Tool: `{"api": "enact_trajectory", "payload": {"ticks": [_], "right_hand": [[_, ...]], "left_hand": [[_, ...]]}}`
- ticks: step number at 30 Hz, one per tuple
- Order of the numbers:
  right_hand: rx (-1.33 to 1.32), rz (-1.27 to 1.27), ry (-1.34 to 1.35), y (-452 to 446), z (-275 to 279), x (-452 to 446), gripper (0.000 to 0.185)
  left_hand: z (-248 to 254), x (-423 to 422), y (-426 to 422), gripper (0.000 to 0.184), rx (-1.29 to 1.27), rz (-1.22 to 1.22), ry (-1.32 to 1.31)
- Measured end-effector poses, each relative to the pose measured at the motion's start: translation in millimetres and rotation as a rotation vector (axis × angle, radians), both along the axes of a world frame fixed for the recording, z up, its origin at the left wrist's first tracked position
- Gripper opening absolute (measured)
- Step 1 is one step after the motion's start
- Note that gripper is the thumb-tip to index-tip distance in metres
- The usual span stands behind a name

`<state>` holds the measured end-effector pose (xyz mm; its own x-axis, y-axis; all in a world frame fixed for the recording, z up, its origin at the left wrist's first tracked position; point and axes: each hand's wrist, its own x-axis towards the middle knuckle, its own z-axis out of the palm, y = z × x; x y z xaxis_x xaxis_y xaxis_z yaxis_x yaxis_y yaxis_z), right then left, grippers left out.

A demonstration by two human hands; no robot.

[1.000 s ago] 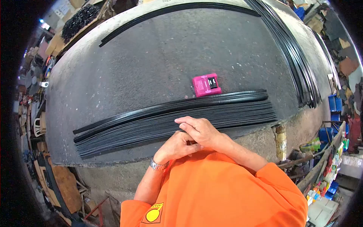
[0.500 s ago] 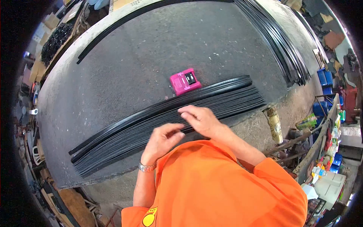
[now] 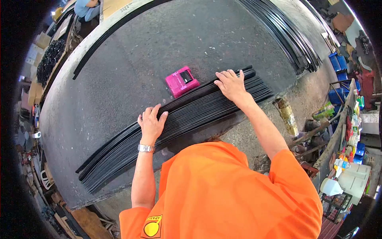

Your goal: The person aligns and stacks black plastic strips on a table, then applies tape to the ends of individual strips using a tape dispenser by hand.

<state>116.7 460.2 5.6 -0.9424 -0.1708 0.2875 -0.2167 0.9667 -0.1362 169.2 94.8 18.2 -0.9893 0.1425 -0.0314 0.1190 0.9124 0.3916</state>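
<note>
A stack of long, thin black strips (image 3: pixel 199 104) lies slantwise along the near side of the dark work table, with thicker dark strips along its far edge. My left hand (image 3: pixel 151 124) is over that far edge left of centre, fingers spread and tips reaching past it; a metal watch (image 3: pixel 146 148) is on the wrist. Farther right, my right hand (image 3: pixel 232 85) rests on the far edge near the right end, with its fingers apart and slightly bent. Beyond the stack, between the hands, sits a bright pink plastic case (image 3: pixel 181 82) with a black patch on it.
More long black strips (image 3: pixel 286 36) lie at the table's far right, and another strip (image 3: pixel 107 36) curves along the far left edge. A worn cylinder (image 3: pixel 287 117) stands by the near right edge. A seated person (image 3: pixel 85 8) is at the upper left.
Both hands have moved forward and apart, from above the near part of the stack onto its far edge. The view has shifted a little, and a person now shows at upper left.
</note>
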Motion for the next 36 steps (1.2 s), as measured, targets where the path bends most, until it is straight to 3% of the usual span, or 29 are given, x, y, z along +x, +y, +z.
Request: {"api": "enact_trajectory", "payload": {"ticks": [2,9,20,25,28,33,36], "right_hand": [[0.056,-0.034,-0.219,7,16,11,0.04],[0.047,-0.055,0.03,7,-7,58,0.049],[-0.027,-0.098,0.041,9,-7,59,0.05],[-0.063,-0.091,0.042,14,-3,63,0.05],[-0.065,-0.068,-0.014,15,1,62,0.051],[0.057,-0.036,-0.041,14,-3,60,0.056],[0.01,-0.021,-0.074,13,-6,57,0.053]], "left_hand": [[-3,12,0,0.038,0.02,-0.008,0.044],[-14,45,12,0.051,-0.035,0.013,0.144],[-24,45,68,0.077,-0.316,-0.024,0.093],[-20,49,114,0.086,-0.345,-0.071,0.067],[-21,54,91,0.08,-0.242,-0.094,0.036],[-22,86,-30,0.073,-0.262,0.21,-0.008],[-30,89,-37,0.072,-0.305,0.426,-0.021]]}}
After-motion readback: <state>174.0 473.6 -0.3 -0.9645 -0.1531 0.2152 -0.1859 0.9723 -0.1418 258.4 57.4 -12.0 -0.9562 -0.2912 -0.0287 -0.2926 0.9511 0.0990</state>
